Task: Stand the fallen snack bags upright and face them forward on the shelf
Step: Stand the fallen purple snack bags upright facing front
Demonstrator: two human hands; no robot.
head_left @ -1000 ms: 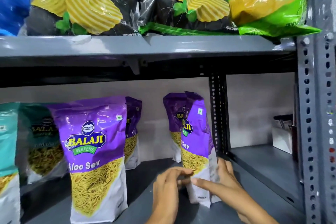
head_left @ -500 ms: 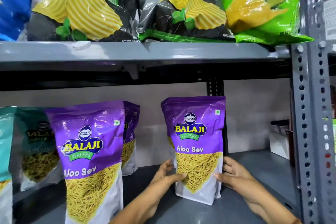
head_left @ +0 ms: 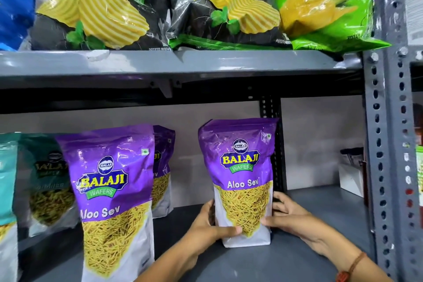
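Observation:
A purple Aloo Sev bag stands upright on the grey lower shelf with its front label facing me. My left hand grips its lower left edge, thumb across the front. My right hand holds its lower right side. Further left, nearer the front, stands another purple Aloo Sev bag, also label forward. Half hidden behind that one is a third purple bag.
Teal snack bags stand at the far left. The upper shelf carries black and green chip bags. A perforated grey upright bounds the right side; a white box sits at the back right.
The bag in my hands turned from edge-on to label forward, and it stands square on the shelf. My hands shifted from its base to its two lower sides.

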